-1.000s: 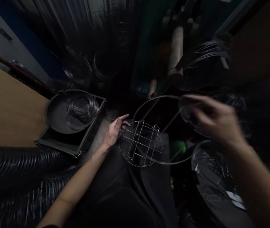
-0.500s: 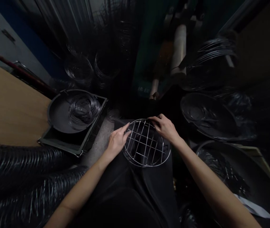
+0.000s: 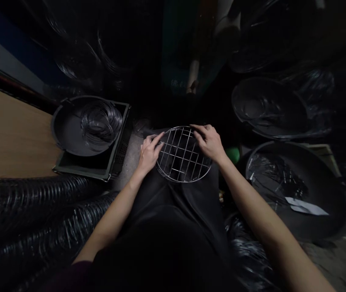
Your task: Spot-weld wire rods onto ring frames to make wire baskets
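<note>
A round wire rack [image 3: 179,157] with crossing bars and a shiny rim lies over my lap, on dark cloth [image 3: 179,207]. My left hand [image 3: 149,154] holds its left rim, with the thumb and fingers at the edge. At the upper right of the rim, my right hand [image 3: 209,142] grips with the index finger along the edge and the thumb over the bars. The underside of the rack and the fingertips beneath it are hidden.
At left, a dark basin [image 3: 69,134] holds coiled wire [image 3: 101,123] above a green crate [image 3: 82,172]. Stacked wire rings [image 3: 33,198] lie lower left. At right are one basin [image 3: 267,97] and a larger basin [image 3: 319,182] with metal pieces and a white strip [image 3: 306,206].
The view has tilted downward, so the surroundings sit higher in the picture. Both hands keep hold of the rack, which looks little changed in its pose.
</note>
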Motion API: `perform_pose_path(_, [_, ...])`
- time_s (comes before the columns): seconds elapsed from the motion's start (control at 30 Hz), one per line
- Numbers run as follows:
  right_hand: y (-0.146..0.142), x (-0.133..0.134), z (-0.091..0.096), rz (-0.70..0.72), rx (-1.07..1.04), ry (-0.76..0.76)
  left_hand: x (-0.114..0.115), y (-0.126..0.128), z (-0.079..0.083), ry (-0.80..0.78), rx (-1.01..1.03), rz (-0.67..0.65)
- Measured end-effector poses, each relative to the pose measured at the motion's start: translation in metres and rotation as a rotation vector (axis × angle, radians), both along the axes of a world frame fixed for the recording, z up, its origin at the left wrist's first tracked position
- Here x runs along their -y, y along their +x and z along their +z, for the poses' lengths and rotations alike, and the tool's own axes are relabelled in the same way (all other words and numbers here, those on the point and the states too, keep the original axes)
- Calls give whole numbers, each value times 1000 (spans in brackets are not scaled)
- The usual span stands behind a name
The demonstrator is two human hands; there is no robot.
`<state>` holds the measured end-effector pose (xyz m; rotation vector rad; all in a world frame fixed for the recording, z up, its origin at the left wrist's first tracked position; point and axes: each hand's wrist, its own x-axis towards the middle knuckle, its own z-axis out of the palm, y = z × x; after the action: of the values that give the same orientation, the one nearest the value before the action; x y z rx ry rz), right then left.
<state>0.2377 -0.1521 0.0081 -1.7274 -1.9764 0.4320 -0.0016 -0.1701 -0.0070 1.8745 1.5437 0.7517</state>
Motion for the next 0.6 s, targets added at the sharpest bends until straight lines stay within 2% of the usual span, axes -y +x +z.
perform_pose_path(0.1, [5, 17, 7, -76, -59, 26, -1, -2, -1, -36, 127, -108])
perform_pose_path(0.23, [1, 63, 12, -141, 28, 63, -2, -6, -1, -29, 131, -161])
perform_pose_path(0.37, [-24, 111, -9, -176, 127, 74, 0, -7, -9, -17, 153, -174])
perform_pose_path(0.43, [-35, 125, -24, -184, 130, 89, 2, -6, -11, -14, 211, -168])
perform_pose_path(0.53, [-23, 117, -38, -194, 118, 129, 0, -5, -12, -83, 326, -139])
perform_pose_path(0.6, [12, 94, -28, -254, 85, 174, -6, -5, -14, -162, 372, -143])
